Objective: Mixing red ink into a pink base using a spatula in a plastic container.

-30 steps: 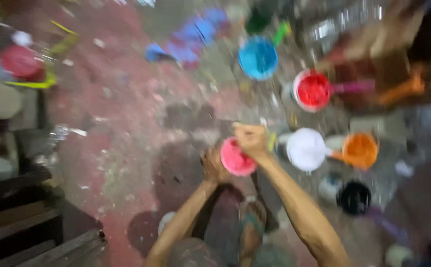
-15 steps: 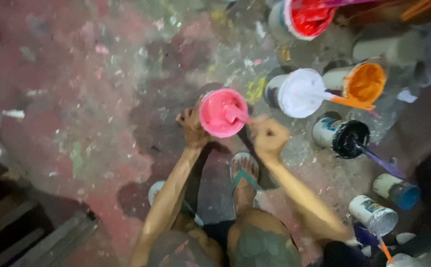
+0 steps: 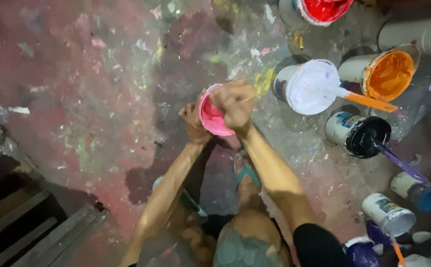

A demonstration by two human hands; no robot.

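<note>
A small cup of pink paint (image 3: 211, 118) is held over a paint-stained floor. My left hand (image 3: 192, 121) grips the cup's left side. My right hand (image 3: 234, 103) is fisted over the cup's rim, closed around something I cannot make out; what it holds is hidden by the fingers. Both forearms reach up from the bottom of the view, above my sandalled foot (image 3: 247, 180).
Open paint tubs stand to the right: white with an orange-handled stick (image 3: 307, 86), orange (image 3: 388, 74), red (image 3: 322, 9), black with a purple stick (image 3: 366, 136). Smaller capped jars (image 3: 388, 213) sit lower right. Dark wooden slats (image 3: 22, 222) lie lower left.
The view has dropped and closed in on the pink cup. My right hand has moved from beside the cup to over its rim, and the cup now tilts.
</note>
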